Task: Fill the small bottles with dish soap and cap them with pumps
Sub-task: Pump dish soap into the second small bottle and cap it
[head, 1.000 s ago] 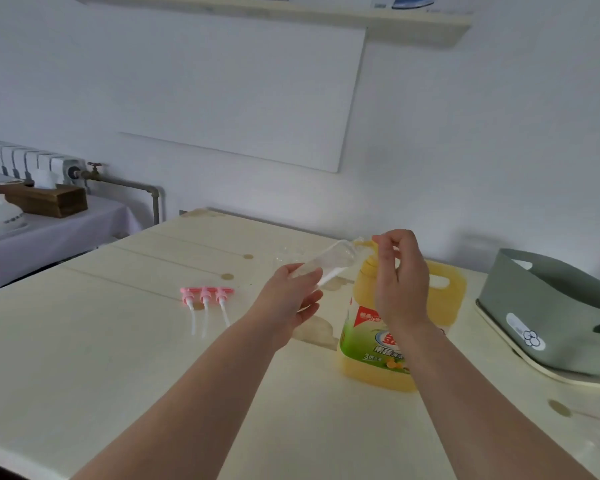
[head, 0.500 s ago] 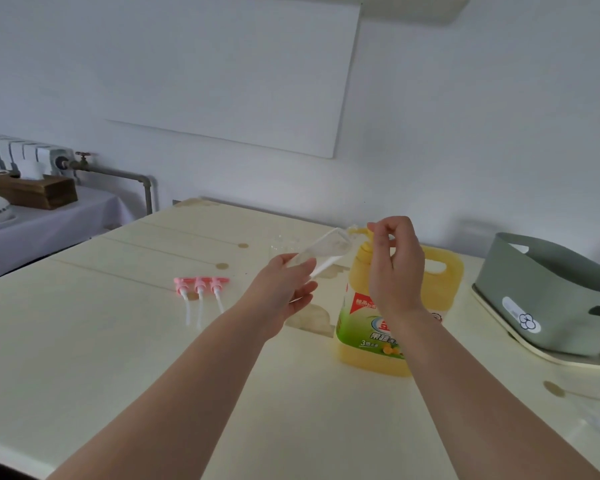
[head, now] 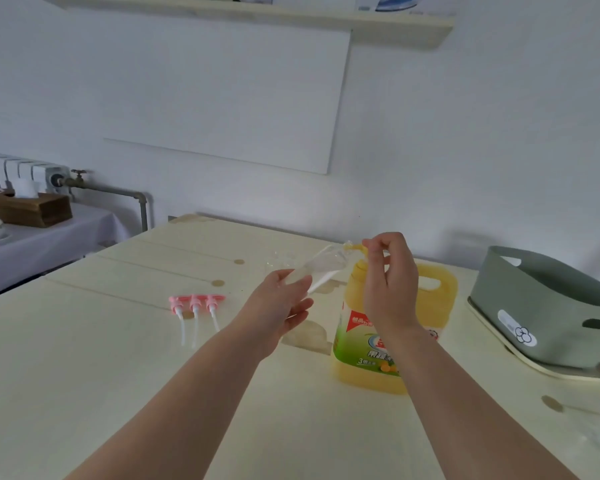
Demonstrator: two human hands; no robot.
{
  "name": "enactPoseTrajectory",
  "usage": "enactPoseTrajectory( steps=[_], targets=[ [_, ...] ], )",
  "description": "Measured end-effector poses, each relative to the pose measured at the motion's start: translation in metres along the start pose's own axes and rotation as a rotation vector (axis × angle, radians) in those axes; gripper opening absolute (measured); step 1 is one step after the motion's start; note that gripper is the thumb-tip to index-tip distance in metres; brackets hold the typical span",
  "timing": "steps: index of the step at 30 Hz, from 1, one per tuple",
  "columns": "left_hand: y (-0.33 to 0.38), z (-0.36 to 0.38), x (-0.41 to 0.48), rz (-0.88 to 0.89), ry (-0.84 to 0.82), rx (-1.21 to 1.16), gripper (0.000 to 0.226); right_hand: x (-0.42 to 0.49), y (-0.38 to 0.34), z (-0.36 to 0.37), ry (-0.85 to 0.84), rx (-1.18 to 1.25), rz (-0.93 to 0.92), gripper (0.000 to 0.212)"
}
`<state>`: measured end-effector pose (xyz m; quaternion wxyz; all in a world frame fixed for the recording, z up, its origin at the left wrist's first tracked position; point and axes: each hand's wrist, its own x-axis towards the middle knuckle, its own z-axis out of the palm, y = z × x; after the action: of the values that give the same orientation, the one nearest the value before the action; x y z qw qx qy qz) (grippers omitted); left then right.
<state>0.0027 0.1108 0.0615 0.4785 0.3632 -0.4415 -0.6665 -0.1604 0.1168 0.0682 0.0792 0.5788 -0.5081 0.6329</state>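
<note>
While in left hand (head: 280, 308), small bottle (head: 321, 267) aslant beside jug (head: 437, 317).

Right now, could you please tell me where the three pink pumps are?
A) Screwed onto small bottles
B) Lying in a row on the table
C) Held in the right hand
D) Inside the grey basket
B: the pink pumps lie side by side on the table, just left of the left hand.

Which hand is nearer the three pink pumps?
Left. The left hand, holding the small clear bottle, is just right of the pink pumps; the right hand is farther right, pinching the spout of the yellow jug.
</note>
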Motion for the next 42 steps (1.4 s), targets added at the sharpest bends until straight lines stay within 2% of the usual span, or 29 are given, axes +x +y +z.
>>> enactPoseTrajectory(
  steps=[7,13,22,27,34,42],
  targets=[
    [0.001,0.000,-0.004,-0.014,-0.003,-0.013,0.023,-0.005,0.000,-0.001,-0.038,-0.018,0.002,0.022],
    [0.005,0.001,-0.006,-0.004,-0.004,0.012,0.031,0.003,-0.011,-0.010,-0.071,0.023,0.038,0.009],
    [-0.005,0.001,-0.003,-0.010,0.000,0.059,0.035,-0.003,0.004,-0.003,-0.037,-0.056,-0.019,0.011],
    [-0.010,0.002,-0.004,0.103,0.017,0.357,0.042,0.000,0.002,-0.006,-0.085,-0.074,-0.012,0.015],
    [-0.007,0.000,0.000,0.249,0.057,0.573,0.037,0.009,-0.005,-0.010,-0.076,-0.081,-0.034,0.017],
    [-0.013,-0.004,0.008,0.277,0.098,0.621,0.038,0.002,0.004,-0.001,-0.038,-0.118,-0.054,0.012]
  ],
)
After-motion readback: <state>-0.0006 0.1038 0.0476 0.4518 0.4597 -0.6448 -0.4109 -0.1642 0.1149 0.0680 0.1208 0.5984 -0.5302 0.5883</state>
